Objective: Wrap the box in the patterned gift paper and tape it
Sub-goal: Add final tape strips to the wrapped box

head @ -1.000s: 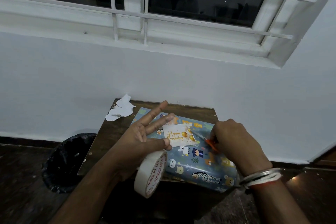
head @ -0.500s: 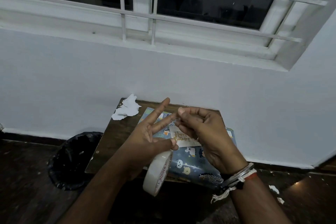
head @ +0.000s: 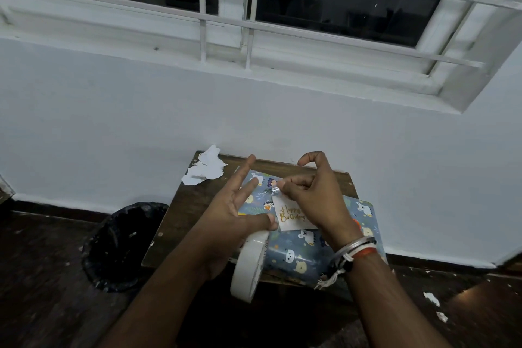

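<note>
On one small dark wooden table (head: 192, 206) by a pale wall, one box wrapped in blue animal-patterned gift paper (head: 293, 257) is laid. Nearest, one white tape roll (head: 248, 265) is carried on the left hand (head: 234, 220), two fingers spread straight, thumb at the edge of the one white birthday card (head: 291, 215) atop the box. Beyond, one crumpled clear tape strip (head: 273, 191) is pinched by the right hand (head: 319, 198), and one torn white paper scrap (head: 206, 168) is seen at the far corner.

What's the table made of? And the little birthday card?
The table looks like dark wood, dull and scuffed, with chipped edges. The birthday card seems to be stiff white paper or thin card, matte, with shiny gold lettering.
</note>
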The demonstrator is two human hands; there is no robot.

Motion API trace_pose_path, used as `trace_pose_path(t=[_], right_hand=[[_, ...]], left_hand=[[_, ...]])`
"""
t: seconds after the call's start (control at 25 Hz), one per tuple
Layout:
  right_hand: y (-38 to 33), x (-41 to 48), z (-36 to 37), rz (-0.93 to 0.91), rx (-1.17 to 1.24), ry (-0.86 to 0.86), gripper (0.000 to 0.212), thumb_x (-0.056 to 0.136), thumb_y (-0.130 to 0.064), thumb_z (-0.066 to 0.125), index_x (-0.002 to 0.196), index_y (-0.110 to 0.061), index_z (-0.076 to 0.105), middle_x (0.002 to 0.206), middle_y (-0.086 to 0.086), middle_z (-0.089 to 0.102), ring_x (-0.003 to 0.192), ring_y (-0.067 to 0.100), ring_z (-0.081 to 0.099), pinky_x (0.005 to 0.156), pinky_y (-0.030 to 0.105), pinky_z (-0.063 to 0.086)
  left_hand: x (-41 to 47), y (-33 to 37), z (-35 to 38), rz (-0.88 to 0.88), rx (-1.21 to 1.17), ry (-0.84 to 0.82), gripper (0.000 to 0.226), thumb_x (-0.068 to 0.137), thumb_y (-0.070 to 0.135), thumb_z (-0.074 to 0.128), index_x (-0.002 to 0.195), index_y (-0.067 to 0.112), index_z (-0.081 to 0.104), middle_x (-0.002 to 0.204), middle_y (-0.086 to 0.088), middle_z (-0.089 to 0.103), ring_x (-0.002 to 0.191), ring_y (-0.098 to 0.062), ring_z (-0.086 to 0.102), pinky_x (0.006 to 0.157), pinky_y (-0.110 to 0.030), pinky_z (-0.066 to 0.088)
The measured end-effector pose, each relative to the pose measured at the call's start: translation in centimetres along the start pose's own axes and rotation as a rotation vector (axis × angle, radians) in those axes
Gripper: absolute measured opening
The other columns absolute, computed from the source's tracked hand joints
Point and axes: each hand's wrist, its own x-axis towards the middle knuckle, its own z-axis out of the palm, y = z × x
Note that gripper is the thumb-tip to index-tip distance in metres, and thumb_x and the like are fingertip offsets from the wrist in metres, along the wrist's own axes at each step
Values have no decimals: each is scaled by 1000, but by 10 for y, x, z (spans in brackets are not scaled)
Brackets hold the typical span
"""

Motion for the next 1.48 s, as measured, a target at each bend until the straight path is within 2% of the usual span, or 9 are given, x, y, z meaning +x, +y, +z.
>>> trace_pose_path(t=[0.28,0.44,0.56,0.8,0.96,1.08,1.24,1.4,1.48], right_hand=[[19,11,14,-33,-250,0,48,85,-11,78,106,-26,38,71,4,74,62,9,65,59,25,49],[20,11,32,-172,-530,58,42,83,-8,68,103,-26,36,71,-2,65,65,19,63,58,41,54],[22,14,34,-170,-570,70,46,82,-11,72,104,-28,35,73,0,62,71,25,62,60,43,53],[24,14,17,-67,-577,118,34,87,-15,73,103,-23,45,74,-1,65,71,19,62,60,33,49],[0,-6,2,-81,-210,-7,8,99,-22,64,94,-23,69,79,-3,74,72,9,68,70,23,53],[-22,-33,-19,58,86,-307,34,96,-48,64,102,-19,79,95,5,78,87,19,74,87,31,59],[-31,-46,-30,43,87,-409,17,92,-25,76,101,-11,80,86,9,79,76,10,70,74,23,54],[-30,-44,-35,-62,-17,-341,6,92,-16,77,86,-12,79,76,4,77,72,15,73,71,28,57],[-29,-45,-34,-131,-128,-276,8,92,-19,77,84,-19,79,74,-3,76,68,11,73,69,26,57]], left_hand=[[1,-3,3,-35,-45,17,106,54,0,86,130,66,53,155,1,46,143,-27,47,95,-42,58],[0,-4,1,-41,-54,31,110,64,-13,85,139,59,48,154,0,47,125,-24,63,79,-35,60],[-1,-4,-1,-30,-77,48,109,61,-7,84,141,57,48,151,1,51,134,-28,57,83,-34,60],[-8,6,5,84,8,48,97,84,-15,71,147,54,41,152,8,50,109,10,65,91,-36,58],[-12,12,12,157,88,25,98,87,-15,69,150,53,36,154,15,45,102,4,70,96,-40,55],[-11,11,16,195,125,-12,99,88,-15,68,151,54,34,155,18,43,108,-2,70,98,-38,55],[-11,9,23,254,191,-27,98,89,-15,67,152,51,33,154,16,46,127,-5,60,96,-42,56],[-8,5,26,210,238,-55,97,89,-15,66,144,60,41,148,19,53,100,-47,69,89,-48,57],[-8,3,26,183,273,-59,89,88,-9,71,140,59,47,143,13,59,107,-31,72,92,-42,58]])
